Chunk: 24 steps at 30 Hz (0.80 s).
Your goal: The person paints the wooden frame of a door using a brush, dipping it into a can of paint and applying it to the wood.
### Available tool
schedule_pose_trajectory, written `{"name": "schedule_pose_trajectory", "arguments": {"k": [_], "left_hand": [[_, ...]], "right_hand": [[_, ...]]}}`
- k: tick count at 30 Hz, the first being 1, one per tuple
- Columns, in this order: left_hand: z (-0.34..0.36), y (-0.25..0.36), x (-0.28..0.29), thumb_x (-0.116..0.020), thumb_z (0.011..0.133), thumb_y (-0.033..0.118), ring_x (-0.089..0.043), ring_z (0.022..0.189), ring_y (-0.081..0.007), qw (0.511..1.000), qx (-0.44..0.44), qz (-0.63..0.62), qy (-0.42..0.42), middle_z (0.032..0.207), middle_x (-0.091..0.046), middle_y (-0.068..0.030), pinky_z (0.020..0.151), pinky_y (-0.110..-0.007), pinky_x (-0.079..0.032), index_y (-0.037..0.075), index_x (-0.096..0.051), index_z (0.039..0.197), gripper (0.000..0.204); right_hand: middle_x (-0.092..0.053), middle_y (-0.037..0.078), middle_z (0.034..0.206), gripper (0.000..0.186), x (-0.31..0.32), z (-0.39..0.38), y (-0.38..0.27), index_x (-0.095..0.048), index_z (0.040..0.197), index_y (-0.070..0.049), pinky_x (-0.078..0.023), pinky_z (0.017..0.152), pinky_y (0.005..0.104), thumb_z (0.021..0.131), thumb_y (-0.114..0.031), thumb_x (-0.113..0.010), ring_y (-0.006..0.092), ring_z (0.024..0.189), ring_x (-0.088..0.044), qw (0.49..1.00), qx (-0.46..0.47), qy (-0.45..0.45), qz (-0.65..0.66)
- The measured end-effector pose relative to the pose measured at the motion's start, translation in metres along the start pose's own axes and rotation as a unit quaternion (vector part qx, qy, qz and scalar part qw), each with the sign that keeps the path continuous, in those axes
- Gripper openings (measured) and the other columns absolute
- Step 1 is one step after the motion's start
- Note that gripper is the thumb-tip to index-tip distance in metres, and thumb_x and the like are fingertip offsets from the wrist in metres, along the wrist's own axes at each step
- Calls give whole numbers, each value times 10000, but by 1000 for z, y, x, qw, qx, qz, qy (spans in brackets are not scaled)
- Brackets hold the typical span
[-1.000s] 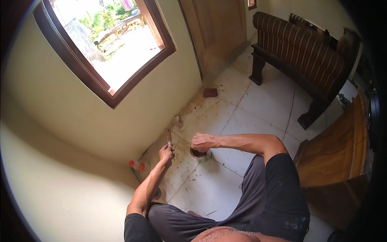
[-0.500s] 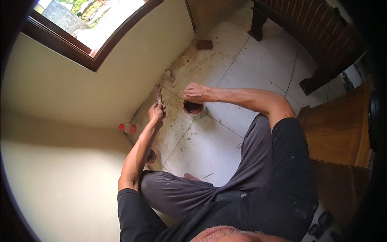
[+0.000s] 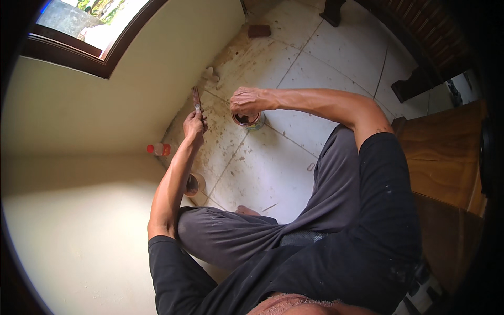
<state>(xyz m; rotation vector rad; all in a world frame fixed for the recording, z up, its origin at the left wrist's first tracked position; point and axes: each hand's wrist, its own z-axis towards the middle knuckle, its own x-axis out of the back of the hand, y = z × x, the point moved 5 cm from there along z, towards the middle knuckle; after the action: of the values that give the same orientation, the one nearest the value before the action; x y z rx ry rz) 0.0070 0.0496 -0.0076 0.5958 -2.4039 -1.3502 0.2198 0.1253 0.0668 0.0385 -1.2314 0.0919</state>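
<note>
My left hand (image 3: 195,126) is closed round the handle of a paintbrush (image 3: 196,97), its reddish-brown head pointing away from me, close to the wall. Over the mouth of an open can of brown paint (image 3: 256,125) is my right hand (image 3: 248,101), with its fingers curled down toward the opening. The back of that hand hides what its fingers hold, if anything. The can stands upright on the tiled floor and its label side shows toward me.
A red-capped bottle (image 3: 159,149) is by the wall, left of a round tub (image 3: 195,185). A brick-like block (image 3: 259,31) lies farther off on the stained tiles (image 3: 252,173). Dark wooden furniture (image 3: 415,84) stands at right, beside a brown wooden panel (image 3: 446,152).
My right hand's fingers have dipped lower into the can's mouth, covering more of it. The whole view has shifted, so things appear higher. The left hand still grips the paintbrush.
</note>
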Motion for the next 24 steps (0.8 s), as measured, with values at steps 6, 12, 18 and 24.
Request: {"name": "schedule_pose_trajectory", "arguments": {"k": [6, 12, 18, 24], "left_hand": [[1, -2, 5, -521, 1012, 245, -516, 571, -77, 1000, -6, -1, -6, 778, -568, 10, 481, -211, -431, 61, -568, 1150, 235], [-1, 1, 0, -522, 1013, 245, -518, 575, -74, 1000, -5, 4, -1, 781, -566, 8, 479, -212, -425, 47, -573, 1149, 245], [-1, 0, 1, -521, 1014, 247, -516, 578, -74, 1000, -9, 3, -4, 785, -566, 7, 485, -214, -428, 44, -571, 1156, 254], [-1, 1, 0, -519, 1014, 251, -512, 572, -73, 1000, -9, 3, -3, 781, -560, 8, 488, -213, -433, 40, -570, 1152, 258]], "right_hand": [[-592, 81, 725, 116, 4, 0, 5, -564, 670, -81, -507, 658, 349, 713, -174, -619, 255, 743, -630, 997, -28, -29, -68], [-619, 100, 722, 109, 1, 3, -5, -603, 672, -65, -521, 656, 357, 726, -158, -616, 267, 758, -655, 1000, -6, -18, 12], [-614, 106, 713, 136, 7, 1, 3, -555, 648, -56, -518, 650, 360, 718, -150, -624, 274, 754, -654, 996, -44, -26, -67], [-625, 122, 727, 108, 1, 3, -6, -597, 671, -53, -531, 667, 356, 704, -149, -633, 274, 786, -670, 999, -7, -47, 16]]}}
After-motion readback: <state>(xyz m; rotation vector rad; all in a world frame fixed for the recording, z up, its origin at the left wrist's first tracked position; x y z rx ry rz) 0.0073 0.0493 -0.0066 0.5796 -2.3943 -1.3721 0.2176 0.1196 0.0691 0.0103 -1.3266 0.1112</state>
